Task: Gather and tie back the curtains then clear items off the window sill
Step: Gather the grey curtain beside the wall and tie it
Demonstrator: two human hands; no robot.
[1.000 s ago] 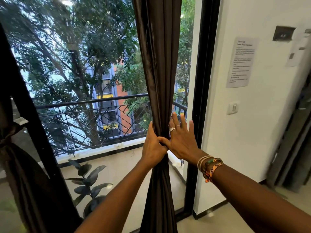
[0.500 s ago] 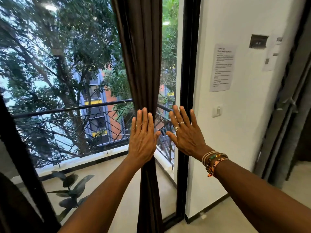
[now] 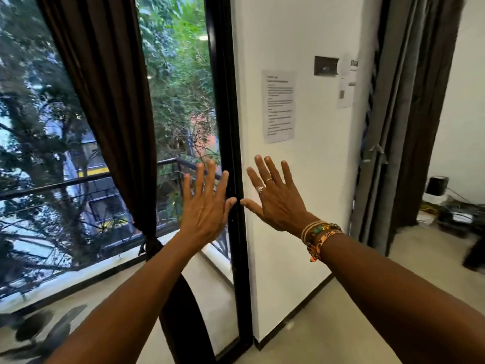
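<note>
Daylight in through the window [image 3: 178, 101], bright and even on the white wall [image 3: 315, 179]. Curtain [image 3: 110, 101] backlit, near black. Small glare spot high in the window. Motion blur on trees [image 3: 31, 114] and bottom-left plant [image 3: 44, 329]. Wide-angle bends the window frame [image 3: 228, 127] and edges.

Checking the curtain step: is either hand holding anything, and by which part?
Nothing is held: the left hand and right hand are both open, fingers straight, off the brown curtain.

Beige floor [image 3: 341, 324], a blurred clutter of cables and papers [image 3: 446, 215] at its far right.
</note>
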